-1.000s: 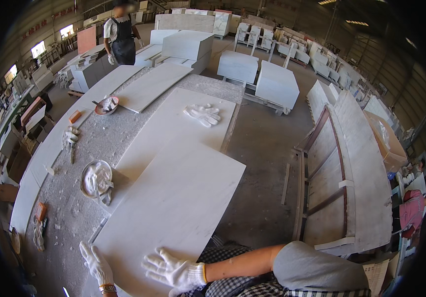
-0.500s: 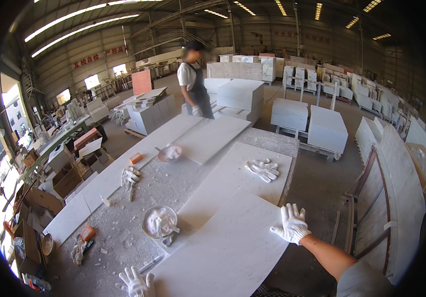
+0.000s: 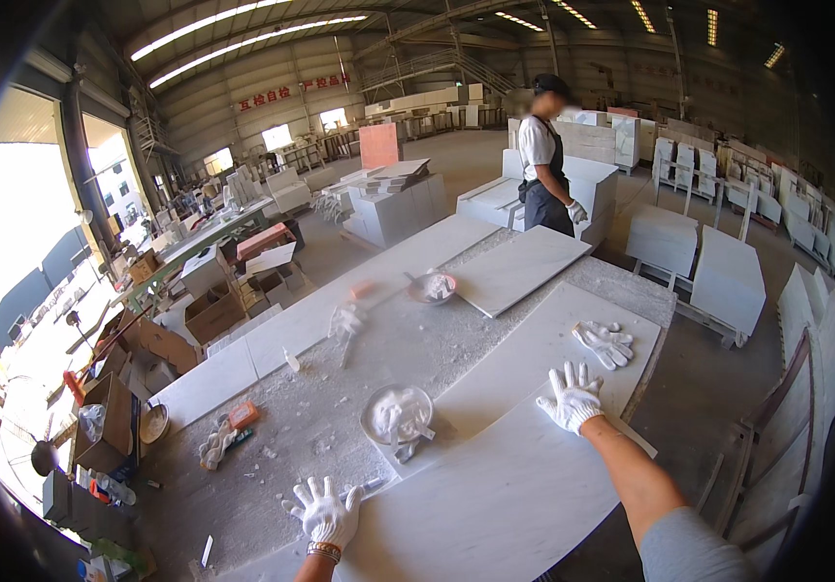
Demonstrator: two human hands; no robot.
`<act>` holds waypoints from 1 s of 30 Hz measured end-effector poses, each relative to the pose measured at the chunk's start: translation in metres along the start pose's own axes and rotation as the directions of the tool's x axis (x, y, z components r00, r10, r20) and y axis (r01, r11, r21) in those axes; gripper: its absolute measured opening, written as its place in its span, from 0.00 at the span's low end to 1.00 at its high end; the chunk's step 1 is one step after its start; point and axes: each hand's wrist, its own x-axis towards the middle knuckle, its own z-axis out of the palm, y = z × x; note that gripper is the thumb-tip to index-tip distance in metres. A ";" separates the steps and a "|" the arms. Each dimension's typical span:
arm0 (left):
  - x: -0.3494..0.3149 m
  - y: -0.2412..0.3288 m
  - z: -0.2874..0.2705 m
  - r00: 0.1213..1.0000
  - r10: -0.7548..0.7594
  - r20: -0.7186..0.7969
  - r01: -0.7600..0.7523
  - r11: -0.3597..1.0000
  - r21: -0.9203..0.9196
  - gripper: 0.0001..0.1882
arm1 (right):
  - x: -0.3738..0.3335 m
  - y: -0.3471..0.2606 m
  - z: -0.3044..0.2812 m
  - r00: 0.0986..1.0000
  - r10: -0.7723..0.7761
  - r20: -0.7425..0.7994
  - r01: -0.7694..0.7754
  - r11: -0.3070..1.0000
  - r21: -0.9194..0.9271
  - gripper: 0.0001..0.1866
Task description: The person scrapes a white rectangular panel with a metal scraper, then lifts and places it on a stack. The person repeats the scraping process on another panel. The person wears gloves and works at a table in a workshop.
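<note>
A large white marble slab point(image 3: 495, 500) lies in front of me, overlapping another pale slab point(image 3: 495, 378) on the dusty worktable. My right hand point(image 3: 571, 400), in a white knit glove, rests fingers spread at the upper slab's far edge. My left hand point(image 3: 326, 514), also gloved and open, is at its left edge, beside a narrow tool point(image 3: 371, 485) partly hidden by the fingers. Neither hand grips anything. Between them, farther off, stands a round bowl point(image 3: 398, 415) of white material with a scraper across its rim. A loose white glove point(image 3: 604, 344) lies beyond my right hand.
A second bowl point(image 3: 433, 286), a thin slab point(image 3: 524, 272), an orange block point(image 3: 243, 415) and more gloves point(image 3: 347, 320) lie on the table. A co-worker point(image 3: 548, 160) stands beyond its far side. Slab stacks point(image 3: 728, 276) stand right, cardboard boxes point(image 3: 107, 422) left.
My view has turned left, so the scene sits farther right. My right hand has shifted from the slab's right edge to its far edge. The co-worker has moved right.
</note>
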 end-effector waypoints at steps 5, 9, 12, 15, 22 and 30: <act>0.001 0.001 -0.001 1.000 0.007 -0.006 -0.007 1.000 0.028 0.44 | -0.040 -0.055 -0.001 0.959 -0.278 0.050 0.280 0.959 -0.050 0.47; -0.001 0.005 0.002 0.998 -0.043 -0.046 0.047 0.996 0.078 0.44 | -0.109 -0.121 0.002 0.848 -0.516 0.123 0.528 0.843 -0.100 0.48; -0.007 0.013 0.001 0.991 -0.114 -0.066 0.118 0.991 0.056 0.44 | -0.182 -0.163 -0.001 0.653 -0.735 0.182 0.751 0.660 -0.028 0.48; -0.018 0.022 -0.001 0.991 -0.129 -0.032 0.132 0.986 0.102 0.44 | -0.245 -0.181 -0.008 0.461 -0.874 0.157 0.877 0.475 0.072 0.46; -0.084 0.030 0.017 0.887 0.379 -0.263 -0.287 0.900 0.329 0.40 | -0.245 -0.125 0.007 0.613 -0.787 0.078 0.765 0.615 0.193 0.46; -0.197 0.046 0.005 0.702 0.709 0.065 -0.705 0.678 0.208 0.44 | -0.176 0.032 0.022 0.989 -0.114 -0.094 0.119 0.992 0.039 0.46</act>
